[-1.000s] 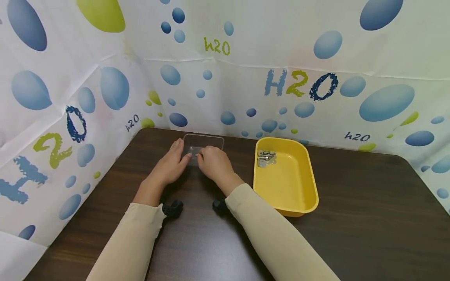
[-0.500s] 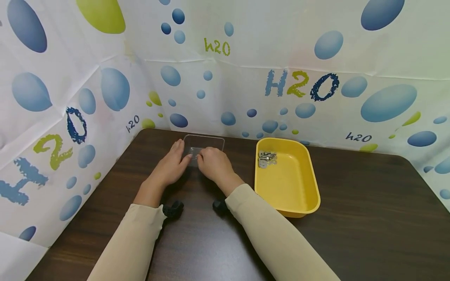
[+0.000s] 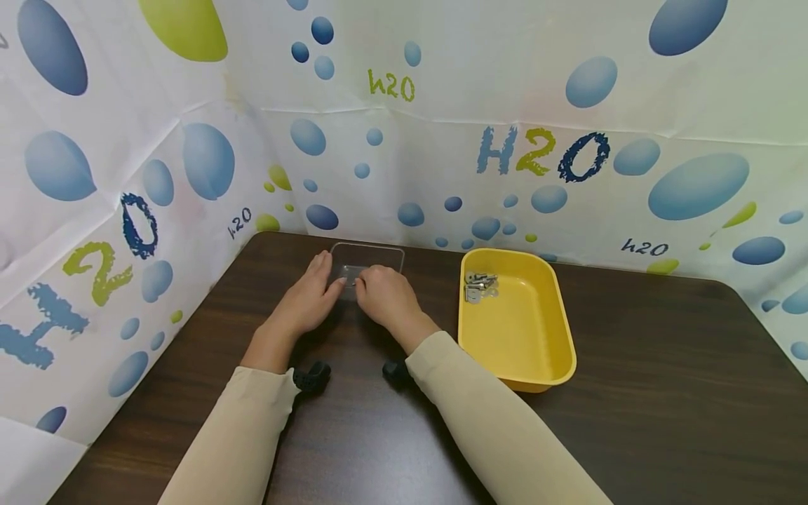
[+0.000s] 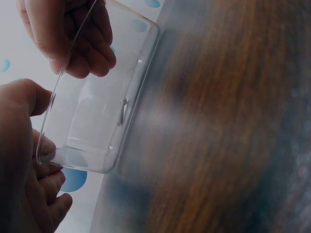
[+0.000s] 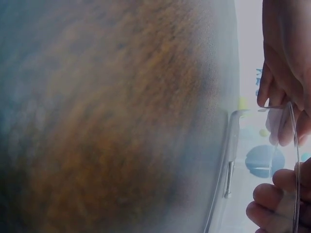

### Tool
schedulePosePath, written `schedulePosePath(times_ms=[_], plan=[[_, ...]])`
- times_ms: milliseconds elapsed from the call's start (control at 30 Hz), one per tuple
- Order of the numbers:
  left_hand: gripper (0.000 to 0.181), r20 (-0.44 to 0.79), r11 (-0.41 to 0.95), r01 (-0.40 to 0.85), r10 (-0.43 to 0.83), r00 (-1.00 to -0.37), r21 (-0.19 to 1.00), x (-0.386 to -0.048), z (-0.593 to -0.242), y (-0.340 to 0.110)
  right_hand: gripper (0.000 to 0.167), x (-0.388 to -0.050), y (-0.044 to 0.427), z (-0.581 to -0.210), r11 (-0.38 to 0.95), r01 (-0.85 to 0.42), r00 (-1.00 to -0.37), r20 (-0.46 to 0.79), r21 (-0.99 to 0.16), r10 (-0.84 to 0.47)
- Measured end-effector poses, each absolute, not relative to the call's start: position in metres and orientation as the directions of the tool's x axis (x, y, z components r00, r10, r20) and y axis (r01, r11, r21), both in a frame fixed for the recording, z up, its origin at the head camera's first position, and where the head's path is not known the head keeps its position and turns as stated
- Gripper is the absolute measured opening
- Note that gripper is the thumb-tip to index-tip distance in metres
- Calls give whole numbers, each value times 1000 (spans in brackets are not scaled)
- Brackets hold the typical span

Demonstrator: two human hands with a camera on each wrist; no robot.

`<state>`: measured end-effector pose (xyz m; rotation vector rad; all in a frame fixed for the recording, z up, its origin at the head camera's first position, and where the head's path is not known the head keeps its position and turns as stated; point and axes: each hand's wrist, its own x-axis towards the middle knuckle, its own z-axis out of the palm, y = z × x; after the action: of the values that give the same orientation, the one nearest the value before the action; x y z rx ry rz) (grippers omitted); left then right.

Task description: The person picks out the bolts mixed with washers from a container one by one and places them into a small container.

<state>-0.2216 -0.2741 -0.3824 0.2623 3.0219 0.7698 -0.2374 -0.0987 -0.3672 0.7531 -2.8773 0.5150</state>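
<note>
Room to move shows on the desk [image 3: 360,449] between the sleeves [image 3: 233,435]; the yellow tray [image 3: 517,322] (metal parts [image 3: 481,286] at its far left) bounds it rightward. The left hand [image 3: 303,298] grips a near corner of the clear box [image 4: 97,121]; the right hand [image 3: 386,294] curls over its near rim, its hold unclear. Inside lies a metal pin [image 4: 122,112]. Beyond rises a patterned sheet [image 3: 442,91].
</note>
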Motion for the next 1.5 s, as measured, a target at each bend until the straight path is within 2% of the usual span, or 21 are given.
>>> schedulePosePath(times_ms=[500, 767, 1133, 1500], plan=[[72, 30, 865, 156, 161, -987, 478, -222, -382, -275, 26, -238, -99, -368, 808, -502, -865, 200, -308, -461], [73, 9, 865, 142, 157, -988, 482, -220, -385, -276, 24, -232, -94, -359, 782, -540, -841, 186, -310, -507], [72, 31, 874, 154, 158, -987, 461, -223, -378, -273, 29, -232, -54, -312, 698, -492, -870, 266, -521, -415], [74, 102, 882, 230, 207, -973, 411, -215, -359, -246, 33, -255, 20, -294, 586, -411, -909, 362, -699, -206]])
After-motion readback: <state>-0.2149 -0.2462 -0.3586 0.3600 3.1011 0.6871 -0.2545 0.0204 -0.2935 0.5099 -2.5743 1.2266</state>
